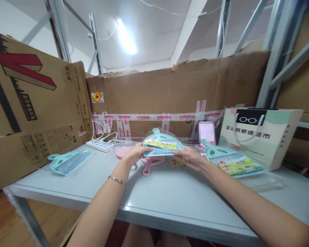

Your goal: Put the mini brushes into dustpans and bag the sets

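Both my hands hold a teal mini dustpan set [162, 142] with a yellow-green label, raised a little above the grey table [170, 195]. My left hand [136, 153] grips its left edge, fingers closed over it. My right hand [188, 157] pinches its right lower corner. Under the set lies a pink dustpan [149, 165] with its handle toward me, and a small printed label [176, 163] lies beside it. A thin bracelet sits on my left wrist.
A teal brush in a clear bag [68, 161] lies at the left. Another labelled teal set [233, 162] lies at the right, before a paper bag with a glasses print [262, 135]. A white power strip [100, 145] sits at the back. Cardboard walls [170, 92] surround the table.
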